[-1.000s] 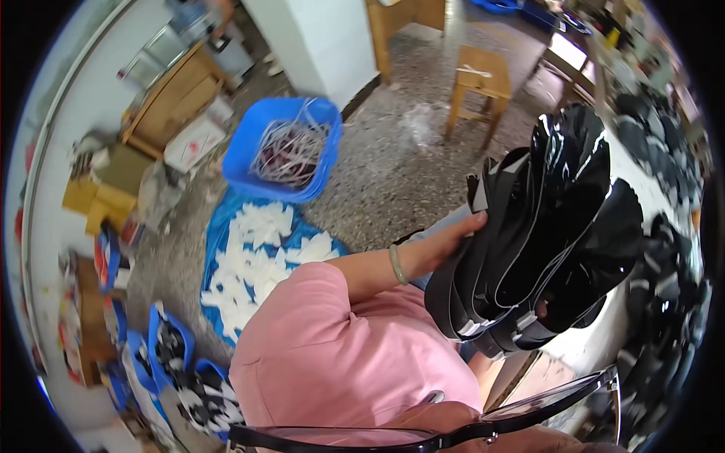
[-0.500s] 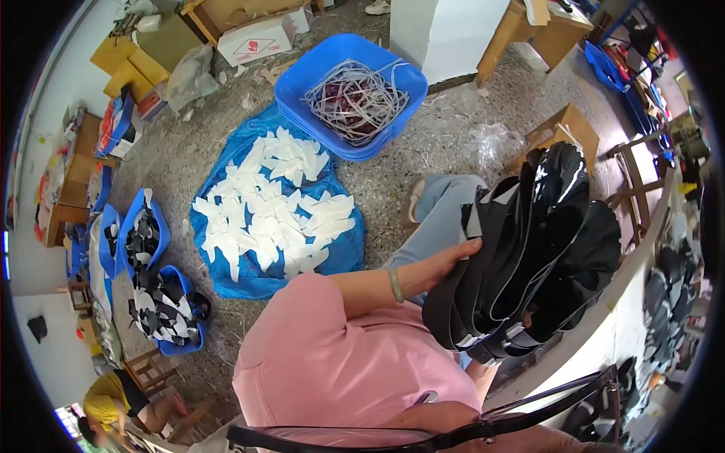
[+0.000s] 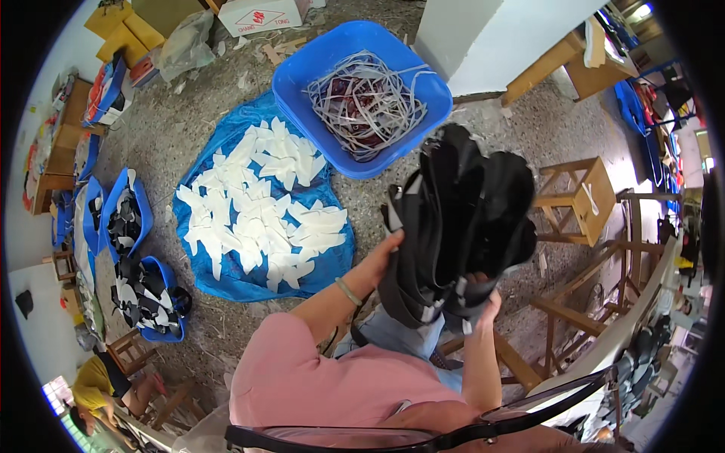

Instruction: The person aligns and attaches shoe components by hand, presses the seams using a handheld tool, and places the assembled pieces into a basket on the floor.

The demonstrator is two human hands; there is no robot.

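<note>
A thick bundle of black shoe uppers [image 3: 453,219], shiny and curved with pale edges and tags at the lower end, is held up in front of me. My left hand [image 3: 384,255], with a bangle on the wrist, grips its left side. My right hand [image 3: 489,308] is closed on its lower right; the bundle hides part of those fingers. To the left of the bundle, white cut pieces [image 3: 260,200] lie heaped on a blue plastic sheet [image 3: 198,260] on the floor. Beyond the bundle stands a blue tub [image 3: 291,79] with tangled pale strips [image 3: 362,102] in it.
A wooden stool [image 3: 593,200] stands to the right, with wooden frames nearer me. At the far right a pale worktop carries dark pieces [image 3: 642,362]. Blue bins [image 3: 162,332] with black and white pieces stand left. A person in yellow [image 3: 98,381] sits lower left. A white pillar [image 3: 491,45] rises ahead.
The bundle has moved left, away from the worktop, with both hands on it. My right hand and forearm have come into fuller view. The whole view has shifted, showing the wooden stool more fully.
</note>
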